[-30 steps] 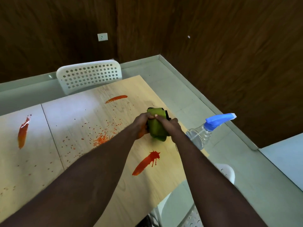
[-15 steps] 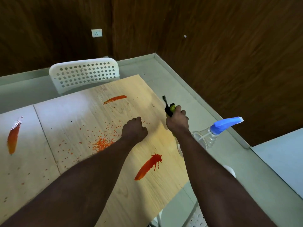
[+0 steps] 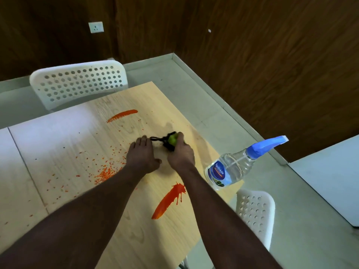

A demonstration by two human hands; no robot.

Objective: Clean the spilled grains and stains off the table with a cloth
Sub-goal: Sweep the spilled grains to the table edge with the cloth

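On the light wooden table [image 3: 64, 136], my right hand [image 3: 181, 152] grips a bunched green cloth with black trim [image 3: 171, 140] and holds it against the tabletop. My left hand [image 3: 141, 154] lies flat on the wood just to its left, fingers straight, fingertips near the cloth's black loop. Orange grains [image 3: 106, 171] are scattered left of my left forearm. One orange-red stain [image 3: 169, 199] lies between my forearms near the front, another stain [image 3: 122, 115] farther back.
A clear spray bottle with a blue trigger head [image 3: 233, 167] stands at the table's right edge. One white perforated chair [image 3: 77, 82] sits behind the table, another chair [image 3: 254, 212] at the right. Dark wood-panelled walls enclose the corner.
Both hands held the green cloth together, then parted. My right hand has brought the cloth down onto the table, and my left hand has opened flat beside it.
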